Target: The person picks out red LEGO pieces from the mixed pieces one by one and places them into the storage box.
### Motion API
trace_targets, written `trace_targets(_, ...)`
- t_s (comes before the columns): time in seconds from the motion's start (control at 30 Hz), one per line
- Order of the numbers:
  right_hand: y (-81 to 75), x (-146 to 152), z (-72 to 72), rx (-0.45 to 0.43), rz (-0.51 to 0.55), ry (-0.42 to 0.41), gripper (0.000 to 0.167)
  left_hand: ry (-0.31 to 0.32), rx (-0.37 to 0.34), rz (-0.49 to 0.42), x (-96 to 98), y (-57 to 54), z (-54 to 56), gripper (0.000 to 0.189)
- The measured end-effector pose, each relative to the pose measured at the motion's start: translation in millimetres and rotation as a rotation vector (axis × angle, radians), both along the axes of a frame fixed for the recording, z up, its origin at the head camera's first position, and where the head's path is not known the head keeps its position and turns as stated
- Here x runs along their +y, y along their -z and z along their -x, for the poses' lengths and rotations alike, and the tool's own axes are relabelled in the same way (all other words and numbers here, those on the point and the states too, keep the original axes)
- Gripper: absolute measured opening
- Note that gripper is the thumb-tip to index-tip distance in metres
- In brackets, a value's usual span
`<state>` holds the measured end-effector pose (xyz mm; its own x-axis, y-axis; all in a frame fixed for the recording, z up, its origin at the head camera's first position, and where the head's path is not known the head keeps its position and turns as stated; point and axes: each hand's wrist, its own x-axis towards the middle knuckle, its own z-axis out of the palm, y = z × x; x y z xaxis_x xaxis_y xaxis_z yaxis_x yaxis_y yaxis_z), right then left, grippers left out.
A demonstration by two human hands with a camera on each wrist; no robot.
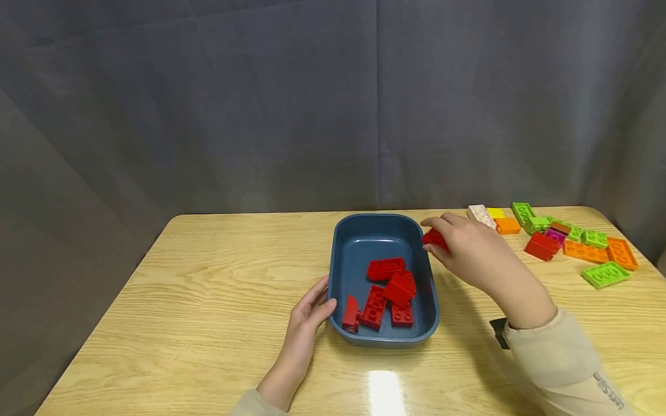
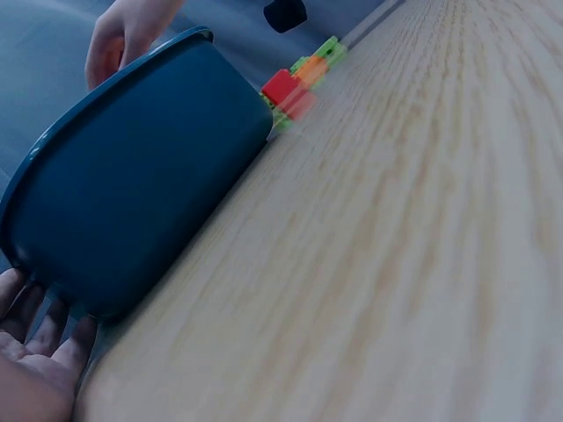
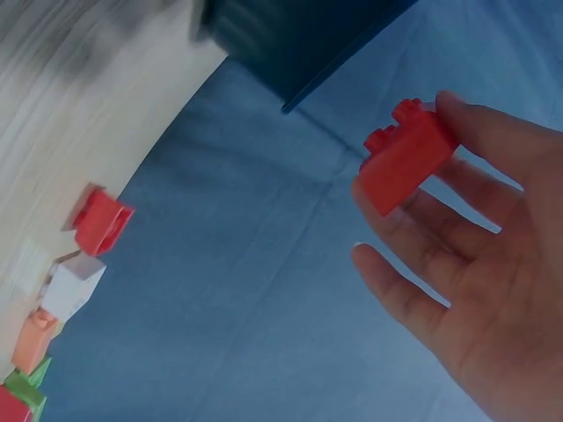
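My right hand (image 1: pixel 470 248) pinches a red toy brick (image 3: pixel 409 163) between thumb and fingers, by the right rim of a dark blue bin (image 1: pixel 385 342). The brick's studs show in the right wrist view. Inside the bin lie several red bricks (image 1: pixel 376 307), some stacked on others. My left hand (image 1: pixel 307 318) holds the bin's left side, its thumb on the rim. In the left wrist view, that hand's fingers (image 2: pixel 75 343) touch the outer wall.
On the table's (image 1: pixel 208 300) right side lie loose bricks: a white brick (image 1: pixel 481 215), an orange brick (image 1: pixel 507 226), a red brick (image 1: pixel 542 247) and several green ones, such as a flat green brick (image 1: pixel 606 274). A black piece (image 1: pixel 499 332) shows by the right sleeve. Grey cloth (image 1: pixel 281 115) hangs behind.
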<state>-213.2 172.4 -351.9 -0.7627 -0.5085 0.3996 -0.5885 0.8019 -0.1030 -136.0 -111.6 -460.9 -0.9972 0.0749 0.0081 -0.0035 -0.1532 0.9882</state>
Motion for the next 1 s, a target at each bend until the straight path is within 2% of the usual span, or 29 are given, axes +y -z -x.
trace_targets(0.27, 4.8, -14, -3.6, 0.059, -0.016, -0.072, 0.039, -0.006, 0.016, 0.003, 0.8, -0.3, -1.0, 0.055)
trace_targets(0.47, 8.3, -22, -3.6, 0.057, -0.027, -0.119, 0.041, 0.003, 0.037, -0.007, 1.3, -0.9, -0.9, 0.056)
trace_targets(1.0, 19.1, -33, -4.4, 0.037, -0.088, -0.143, 0.042, 0.005, 0.020, -0.003, 0.7, 1.2, -0.5, 0.055)
